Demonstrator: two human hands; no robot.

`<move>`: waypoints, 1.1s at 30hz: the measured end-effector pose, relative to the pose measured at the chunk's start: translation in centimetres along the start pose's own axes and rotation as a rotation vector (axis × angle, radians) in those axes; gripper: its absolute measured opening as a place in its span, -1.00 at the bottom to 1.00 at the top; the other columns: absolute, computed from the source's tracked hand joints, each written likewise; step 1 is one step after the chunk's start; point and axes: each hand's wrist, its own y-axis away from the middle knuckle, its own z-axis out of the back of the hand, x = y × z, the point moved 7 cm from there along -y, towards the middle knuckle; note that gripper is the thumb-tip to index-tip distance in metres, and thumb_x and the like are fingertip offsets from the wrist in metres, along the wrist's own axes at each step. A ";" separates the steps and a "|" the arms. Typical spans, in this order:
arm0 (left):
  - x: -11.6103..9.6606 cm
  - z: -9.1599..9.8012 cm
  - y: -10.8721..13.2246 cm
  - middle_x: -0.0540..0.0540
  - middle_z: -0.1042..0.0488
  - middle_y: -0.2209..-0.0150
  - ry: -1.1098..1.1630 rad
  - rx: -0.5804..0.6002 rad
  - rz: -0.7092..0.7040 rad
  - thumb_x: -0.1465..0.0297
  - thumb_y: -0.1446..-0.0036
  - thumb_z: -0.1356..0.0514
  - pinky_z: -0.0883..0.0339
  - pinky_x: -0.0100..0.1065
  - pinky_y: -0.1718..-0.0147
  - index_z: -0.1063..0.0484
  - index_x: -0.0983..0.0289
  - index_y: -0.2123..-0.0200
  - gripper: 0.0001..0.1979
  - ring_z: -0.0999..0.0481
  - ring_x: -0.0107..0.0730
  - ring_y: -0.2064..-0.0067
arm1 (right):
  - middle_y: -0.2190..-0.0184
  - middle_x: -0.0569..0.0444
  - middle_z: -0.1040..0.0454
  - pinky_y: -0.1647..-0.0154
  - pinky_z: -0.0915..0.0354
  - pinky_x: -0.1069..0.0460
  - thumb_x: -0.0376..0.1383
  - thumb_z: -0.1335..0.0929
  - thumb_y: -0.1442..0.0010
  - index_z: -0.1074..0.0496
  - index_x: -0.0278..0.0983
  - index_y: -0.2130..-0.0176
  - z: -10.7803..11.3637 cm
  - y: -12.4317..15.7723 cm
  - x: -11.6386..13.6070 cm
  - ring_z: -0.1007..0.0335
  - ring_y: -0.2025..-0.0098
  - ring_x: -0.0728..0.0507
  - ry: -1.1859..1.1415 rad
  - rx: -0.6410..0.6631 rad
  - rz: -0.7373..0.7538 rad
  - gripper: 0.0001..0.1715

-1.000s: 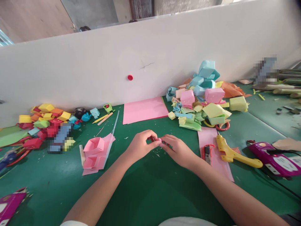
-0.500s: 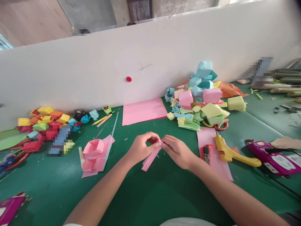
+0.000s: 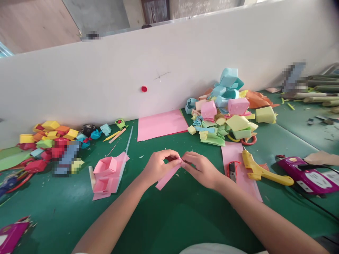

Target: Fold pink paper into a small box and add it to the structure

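Between my hands, over the green table (image 3: pixel 169 218), is a narrow pink paper strip (image 3: pixel 167 179). My left hand (image 3: pixel 160 165) pinches its upper end between thumb and forefinger. The fingertips of my right hand (image 3: pixel 202 170) are pressed together on the same end, touching the left fingertips. The strip's free end slants down to the left. Fingers hide the exact shape of the pinched end. To the left, two pink open paper boxes (image 3: pixel 105 165) sit on pink paper. Pink sheets (image 3: pixel 161 125) lie beyond my hands.
Paper pieces and boxes (image 3: pixel 239 125) are heaped at the back right. Nearer are a cutter (image 3: pixel 232 171), yellow glue gun (image 3: pixel 262 172) and purple device (image 3: pixel 308 176). Colourful paper boxes (image 3: pixel 53 134) stand at left. A white partition (image 3: pixel 106 81) borders the table's back.
The strip's free end has swung slightly left and up, and now looks like one band. Both hands keep their pinch in nearly the same place.
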 end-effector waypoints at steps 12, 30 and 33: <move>0.5 -0.5 0.2 0.05 -0.55 0.26 0.116 0.083 0.053 0.24 -0.21 -0.28 -0.42 -0.34 0.21 -0.50 0.23 0.24 -0.82 -0.53 -0.33 0.22 | 0.37 0.08 -0.37 0.25 -0.19 -0.02 -0.12 -0.20 -0.46 -0.26 -0.20 0.38 0.5 -0.1 0.3 -0.27 0.28 -0.12 -0.015 -0.020 0.022 -0.63; -0.7 -0.5 0.4 0.03 -0.46 0.28 0.165 0.088 -0.001 0.31 -0.22 -0.26 -0.41 -0.36 0.22 -0.43 0.25 0.25 -0.87 -0.46 -0.39 0.25 | 0.37 0.07 -0.32 0.25 -0.24 -0.02 -0.11 -0.13 -0.50 -0.25 -0.19 0.35 0.3 0.1 0.9 -0.25 0.31 -0.12 -0.051 -0.045 0.081 -0.60; -1.0 -0.4 0.5 0.05 -0.47 0.24 0.174 0.093 -0.019 0.36 -0.22 -0.24 -0.41 -0.34 0.17 -0.44 0.25 0.22 -0.90 -0.47 -0.37 0.22 | 0.32 0.06 -0.34 0.23 -0.26 -0.02 -0.11 -0.13 -0.50 -0.28 -0.20 0.30 0.4 0.0 0.6 -0.28 0.29 -0.11 -0.091 -0.052 0.058 -0.63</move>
